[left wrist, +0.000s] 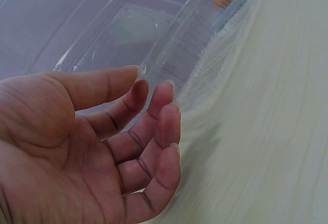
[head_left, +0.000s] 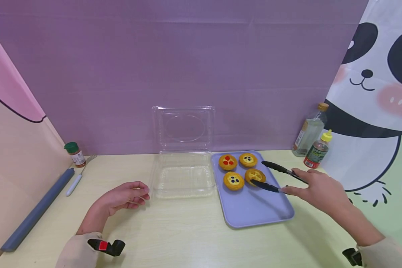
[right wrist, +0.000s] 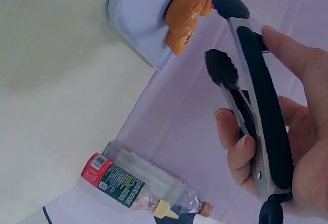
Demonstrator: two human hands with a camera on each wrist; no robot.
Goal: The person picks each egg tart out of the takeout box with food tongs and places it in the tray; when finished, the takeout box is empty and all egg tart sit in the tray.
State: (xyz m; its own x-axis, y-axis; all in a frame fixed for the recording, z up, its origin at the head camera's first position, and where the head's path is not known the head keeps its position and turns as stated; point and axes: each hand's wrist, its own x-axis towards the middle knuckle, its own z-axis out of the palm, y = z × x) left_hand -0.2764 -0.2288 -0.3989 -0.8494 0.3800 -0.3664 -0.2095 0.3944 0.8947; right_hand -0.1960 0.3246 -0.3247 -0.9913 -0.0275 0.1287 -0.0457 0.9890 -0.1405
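My right hand (head_left: pixel 321 190) grips black-tipped metal tongs (right wrist: pixel 264 101), their two arms spread apart above the right part of a lilac tray (head_left: pixel 254 208). One tong tip overlaps the front right tart (head_left: pixel 254 174) in the head view; whether it touches is unclear. Beside it lie a tart with dark dots (head_left: pixel 233 181), a red-topped tart (head_left: pixel 227 162) and another dotted tart (head_left: pixel 248 160). My left hand (head_left: pixel 128 195), fingers loosely curled, is by the near left corner of a clear hinged plastic box (head_left: pixel 184 176). Its thumb tip looks close to the rim; contact cannot be told.
A tall clear bottle (head_left: pixel 309 132) and a yellow-capped bottle (head_left: pixel 318 150) stand behind the tray at right. At far left are a green-capped jar (head_left: pixel 75 154), a white-handled utensil (head_left: pixel 74 185) and a long blue-grey roll (head_left: pixel 38 210). The box's lid (head_left: pixel 184 128) stands raised against the purple backdrop.
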